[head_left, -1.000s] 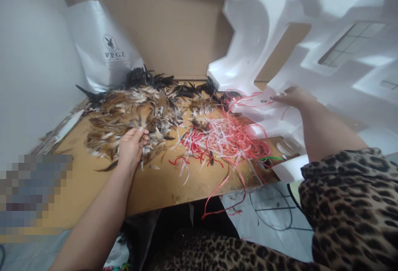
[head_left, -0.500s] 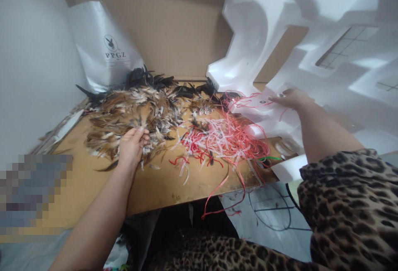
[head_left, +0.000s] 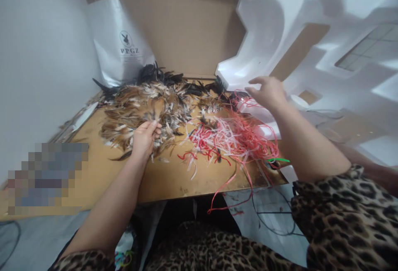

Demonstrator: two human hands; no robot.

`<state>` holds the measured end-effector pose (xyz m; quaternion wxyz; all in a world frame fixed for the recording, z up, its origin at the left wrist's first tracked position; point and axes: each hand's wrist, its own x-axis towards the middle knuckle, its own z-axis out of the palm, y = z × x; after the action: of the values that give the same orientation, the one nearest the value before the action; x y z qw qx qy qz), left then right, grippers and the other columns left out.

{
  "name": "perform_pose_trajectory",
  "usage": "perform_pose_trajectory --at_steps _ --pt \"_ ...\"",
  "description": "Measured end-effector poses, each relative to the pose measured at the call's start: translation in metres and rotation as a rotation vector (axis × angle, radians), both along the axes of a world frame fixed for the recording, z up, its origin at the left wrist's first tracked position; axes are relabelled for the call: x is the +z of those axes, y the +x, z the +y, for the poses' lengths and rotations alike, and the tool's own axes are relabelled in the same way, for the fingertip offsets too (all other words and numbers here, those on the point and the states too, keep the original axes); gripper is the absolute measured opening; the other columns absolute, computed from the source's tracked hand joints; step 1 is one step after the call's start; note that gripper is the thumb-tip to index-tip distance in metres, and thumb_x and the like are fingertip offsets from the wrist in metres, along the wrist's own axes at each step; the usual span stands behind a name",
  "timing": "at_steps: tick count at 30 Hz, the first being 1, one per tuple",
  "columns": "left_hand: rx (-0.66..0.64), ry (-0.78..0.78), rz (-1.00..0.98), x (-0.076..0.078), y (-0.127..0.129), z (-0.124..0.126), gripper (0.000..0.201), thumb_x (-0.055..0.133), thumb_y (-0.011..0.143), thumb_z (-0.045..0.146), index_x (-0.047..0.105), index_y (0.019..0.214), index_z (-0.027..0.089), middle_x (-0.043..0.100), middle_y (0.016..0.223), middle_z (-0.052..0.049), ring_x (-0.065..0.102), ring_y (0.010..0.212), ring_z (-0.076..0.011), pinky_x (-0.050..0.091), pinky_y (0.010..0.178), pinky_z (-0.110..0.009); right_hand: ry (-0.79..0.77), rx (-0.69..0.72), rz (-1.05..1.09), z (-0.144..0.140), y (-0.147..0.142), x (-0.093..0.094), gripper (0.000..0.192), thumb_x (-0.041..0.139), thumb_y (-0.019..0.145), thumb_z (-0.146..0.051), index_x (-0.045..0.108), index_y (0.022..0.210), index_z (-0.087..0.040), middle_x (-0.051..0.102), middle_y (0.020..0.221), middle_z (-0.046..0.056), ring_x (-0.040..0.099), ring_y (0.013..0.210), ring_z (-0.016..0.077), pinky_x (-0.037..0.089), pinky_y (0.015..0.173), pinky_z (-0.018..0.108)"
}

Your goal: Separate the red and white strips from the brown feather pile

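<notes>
My left hand (head_left: 145,137) is closed in a pinch on the base of a small fan of brown feathers (head_left: 156,108). Beneath and behind it spreads a pile of brown, cream and black feathers (head_left: 124,105) on the yellowish table (head_left: 169,186). My right hand (head_left: 268,91) is raised over the table's right side, fingers apart, with nothing visible in it. Below that hand lies a tangle of red and pale plastic strings (head_left: 239,134), some draped over a white foam piece (head_left: 253,107).
A white bag (head_left: 108,43) printed PPGZ stands at the back left against a cardboard panel (head_left: 192,30). Large white foam packing (head_left: 264,26) rises at the right. A green strip (head_left: 280,160) lies near the table's right corner. One red string hangs over the front edge.
My right hand has come left from the foam, toward the strings, its fingers now spread. My left hand keeps its pinch on the feathers. The whole view has shifted slightly.
</notes>
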<state>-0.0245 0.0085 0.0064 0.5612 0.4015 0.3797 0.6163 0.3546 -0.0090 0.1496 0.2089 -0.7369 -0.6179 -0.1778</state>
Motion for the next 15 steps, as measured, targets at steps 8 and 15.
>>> perform_pose_trajectory --at_steps 8,15 --pt "0.027 0.039 -0.067 0.003 -0.006 0.001 0.023 0.07 0.064 0.032 0.059 0.066 0.011 0.058 0.056 0.0 0.047 0.043 -0.0033 0.033 0.041 -0.015 -0.335 0.589 0.462 0.003 -0.154 -0.068 0.016 0.056 0.072 -0.024 0.069 0.072 -0.014 0.065 0.065 0.001 0.055 0.06 0.012 0.04 0.059 0.023" --pt "0.069 0.03 -0.077 0.003 -0.011 0.004 0.023 0.068 0.067 0.034 0.059 0.068 0.012 0.063 0.066 -0.002 0.047 0.045 -0.002 0.032 0.042 -0.014 -0.409 0.651 0.636 0.032 -0.205 -0.112 0.016 0.057 0.069 -0.026 0.067 0.07 -0.014 0.064 0.064 0.0 0.053 0.059 0.0105 0.038 0.057 0.021"
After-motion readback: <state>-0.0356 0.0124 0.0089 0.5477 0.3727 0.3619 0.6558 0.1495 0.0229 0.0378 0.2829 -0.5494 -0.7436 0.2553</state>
